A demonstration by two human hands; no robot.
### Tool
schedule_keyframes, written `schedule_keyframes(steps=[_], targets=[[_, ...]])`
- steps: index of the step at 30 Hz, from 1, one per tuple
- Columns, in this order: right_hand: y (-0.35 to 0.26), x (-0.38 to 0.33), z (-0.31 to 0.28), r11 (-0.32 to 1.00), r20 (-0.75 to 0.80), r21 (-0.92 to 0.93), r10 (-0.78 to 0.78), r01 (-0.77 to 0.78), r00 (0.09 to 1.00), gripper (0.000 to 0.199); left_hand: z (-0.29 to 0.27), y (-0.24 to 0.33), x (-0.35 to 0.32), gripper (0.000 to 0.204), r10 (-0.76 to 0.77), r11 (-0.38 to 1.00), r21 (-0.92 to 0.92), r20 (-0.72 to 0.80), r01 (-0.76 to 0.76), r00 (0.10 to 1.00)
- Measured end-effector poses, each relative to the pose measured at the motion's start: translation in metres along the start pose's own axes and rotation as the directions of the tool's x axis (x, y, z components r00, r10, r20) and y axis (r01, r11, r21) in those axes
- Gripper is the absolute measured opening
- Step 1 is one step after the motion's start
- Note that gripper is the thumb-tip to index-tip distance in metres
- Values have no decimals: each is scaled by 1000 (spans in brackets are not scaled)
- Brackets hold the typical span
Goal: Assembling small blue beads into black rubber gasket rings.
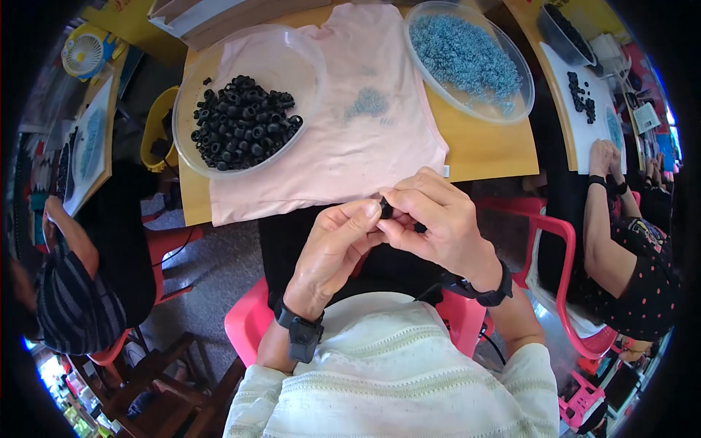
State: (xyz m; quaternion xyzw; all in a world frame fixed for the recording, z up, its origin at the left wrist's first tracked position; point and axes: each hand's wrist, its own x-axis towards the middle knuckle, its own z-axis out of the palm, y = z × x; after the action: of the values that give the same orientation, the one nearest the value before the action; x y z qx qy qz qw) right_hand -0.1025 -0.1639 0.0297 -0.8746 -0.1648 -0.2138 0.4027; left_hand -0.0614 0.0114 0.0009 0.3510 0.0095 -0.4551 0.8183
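My left hand (pixel 339 241) and my right hand (pixel 437 223) meet just in front of the table's near edge. Both are closed, with thumbs and fingers pinching one small black part (pixel 385 209). Its lower side is hidden by my fingers. Beyond my left hand, a clear round tub (pixel 303 62) holds a heap of black, hollow, cap-like parts (pixel 248 120). At the far right stands another clear tub (pixel 520 109), filled with tiny bluish pieces (pixel 464 58) that look like springs. Between the tubs, a small pile of bluish pieces (pixel 367 102) lies on a pink cloth (pixel 328 175).
The yellow-brown tabletop (pixel 496 150) shows around the cloth. A cardboard box (pixel 208 18) stands at the back left. People sit at tables on both sides, one person's hands (pixel 604 157) at the right. A pink chair (pixel 558 233) is close by my right arm.
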Motion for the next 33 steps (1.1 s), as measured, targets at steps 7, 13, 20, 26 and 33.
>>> schedule_keyframes(steps=[7,13,20,26,33], targets=[[4,4,2,1000,-94,0,23,-23,995,30,1,11,7,29,70,994,81,11,-70,997],[14,0,20,997,-180,-72,17,-31,984,29,3,8,13,25,245,938,301,-212,-175,946],[12,-5,41,979,-296,41,202,-199,934,30,6,15,12,24,381,859,439,-203,-264,902],[12,-6,43,971,-264,76,238,-226,935,26,3,22,17,24,433,783,552,-153,-286,888],[29,-5,25,974,-155,8,225,-227,962,20,4,21,30,18,450,751,595,-143,-287,881]])
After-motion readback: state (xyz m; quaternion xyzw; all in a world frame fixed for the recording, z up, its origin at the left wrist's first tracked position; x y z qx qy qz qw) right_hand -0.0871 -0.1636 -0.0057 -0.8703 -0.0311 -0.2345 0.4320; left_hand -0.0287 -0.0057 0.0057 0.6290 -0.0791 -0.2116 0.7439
